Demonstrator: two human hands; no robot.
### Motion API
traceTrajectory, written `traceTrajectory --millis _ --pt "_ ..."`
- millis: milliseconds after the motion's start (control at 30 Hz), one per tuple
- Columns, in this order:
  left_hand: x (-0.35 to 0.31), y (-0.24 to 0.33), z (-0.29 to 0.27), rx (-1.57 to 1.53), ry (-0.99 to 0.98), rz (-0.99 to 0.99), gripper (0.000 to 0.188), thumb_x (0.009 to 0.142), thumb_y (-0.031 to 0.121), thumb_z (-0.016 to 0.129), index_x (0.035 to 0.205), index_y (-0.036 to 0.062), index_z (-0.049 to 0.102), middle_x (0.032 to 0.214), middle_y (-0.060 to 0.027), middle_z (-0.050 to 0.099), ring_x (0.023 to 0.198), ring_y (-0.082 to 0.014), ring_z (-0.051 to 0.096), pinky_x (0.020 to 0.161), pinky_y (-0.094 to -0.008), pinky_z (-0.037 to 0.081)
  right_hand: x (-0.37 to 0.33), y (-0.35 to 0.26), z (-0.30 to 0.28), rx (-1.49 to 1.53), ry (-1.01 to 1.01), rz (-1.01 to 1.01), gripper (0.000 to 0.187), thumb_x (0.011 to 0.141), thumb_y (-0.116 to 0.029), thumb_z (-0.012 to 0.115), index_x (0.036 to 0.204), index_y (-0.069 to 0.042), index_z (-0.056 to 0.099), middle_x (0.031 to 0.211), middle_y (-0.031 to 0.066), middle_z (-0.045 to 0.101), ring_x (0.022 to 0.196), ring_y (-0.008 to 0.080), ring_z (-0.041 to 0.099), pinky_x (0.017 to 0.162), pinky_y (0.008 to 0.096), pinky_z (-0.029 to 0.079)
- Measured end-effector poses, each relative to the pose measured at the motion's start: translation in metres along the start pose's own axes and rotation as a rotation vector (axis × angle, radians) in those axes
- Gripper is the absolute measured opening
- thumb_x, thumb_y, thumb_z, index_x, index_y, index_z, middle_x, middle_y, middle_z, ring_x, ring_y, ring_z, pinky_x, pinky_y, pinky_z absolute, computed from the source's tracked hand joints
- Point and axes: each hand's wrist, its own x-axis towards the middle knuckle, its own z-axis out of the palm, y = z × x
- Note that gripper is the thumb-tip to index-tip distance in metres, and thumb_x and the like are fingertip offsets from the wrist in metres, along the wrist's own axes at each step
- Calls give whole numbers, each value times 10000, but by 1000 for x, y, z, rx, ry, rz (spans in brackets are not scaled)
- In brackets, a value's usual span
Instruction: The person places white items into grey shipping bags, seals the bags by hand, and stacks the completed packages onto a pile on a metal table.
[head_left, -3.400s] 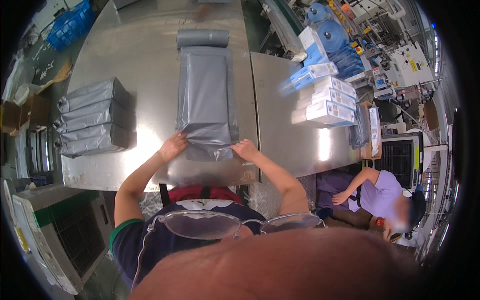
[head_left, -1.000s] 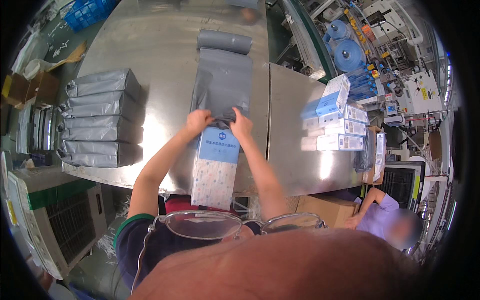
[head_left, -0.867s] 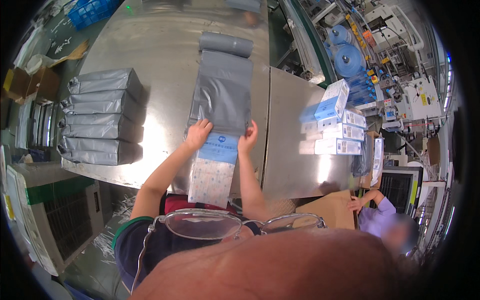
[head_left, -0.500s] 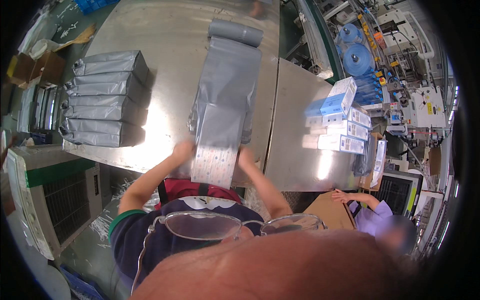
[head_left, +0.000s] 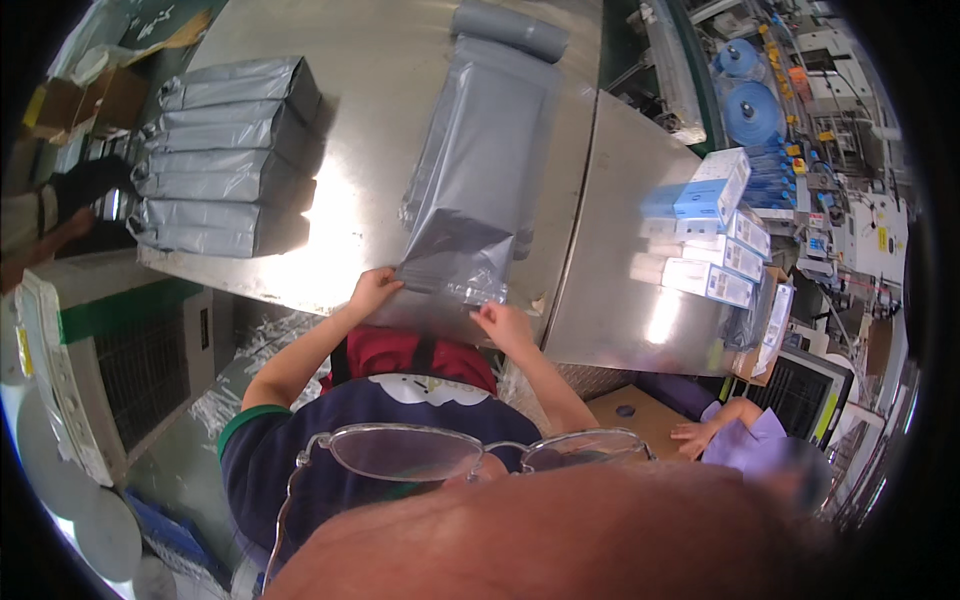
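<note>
On the metal table lies a long stack of flat grey plastic mailing bags, and the top mailing bag [head_left: 460,250] has its near end creased and raised toward me. At its left near corner, my left hand [head_left: 376,291] pinches the edge between thumb and fingers. My right hand [head_left: 503,326] is closed at the right near corner, fingertips against the bag's edge. The patterned packet is out of sight; whether it is inside the bag I cannot tell. A grey roll [head_left: 510,28] rests across the far end of the stack.
Several filled grey parcels [head_left: 225,160] stand in a row at the left. White and blue boxes [head_left: 715,245] are stacked at the right, near a co-worker's hand [head_left: 695,438] on a cardboard box [head_left: 640,425]. A cooler unit [head_left: 140,375] stands at the lower left.
The white patterned packet between my hands has gone from view. Both hands are now at the bag's near edge. A dark-clad person's arm has appeared at the far left.
</note>
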Motion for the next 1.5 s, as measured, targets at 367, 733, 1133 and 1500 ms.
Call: traceTrajectory --millis 367,733,1133,1500 --pt "-5 -18 4 -214 -153 -46 131 754 65 479 689 2 575 608 -50 574 602 -112 528 598 -236 412 72 -52 77 443 421 -377 127 688 -113 586 639 -37 497 610 91 473 526 215 471 475 283 373" --pt "32 66 -49 1226 -218 1138 374 681 121 458 1055 111 465 1186 -51 384 1158 -200 281 925 -412 250 -1 57 -29 -696 -2 -515 428 705 -100 462 1126 -148 397 922 52 528 673 205 538 596 311 394" --pt "129 74 0 -84 229 -115 393 791 221 481 467 -1 490 468 -151 469 551 -291 524 528 -369 386 116 55 -36 310 693 46 145 725 -148 488 649 -50 564 684 125 524 642 277 506 556 342 383" --pt "146 77 -23 -595 -75 -238 791 715 348 570 1270 49 92 1233 -180 295 1145 -260 282 928 -327 235 108 -18 -32 -17 280 -135 707 673 -151 523 1199 100 123 731 207 553 702 335 549 634 387 430"
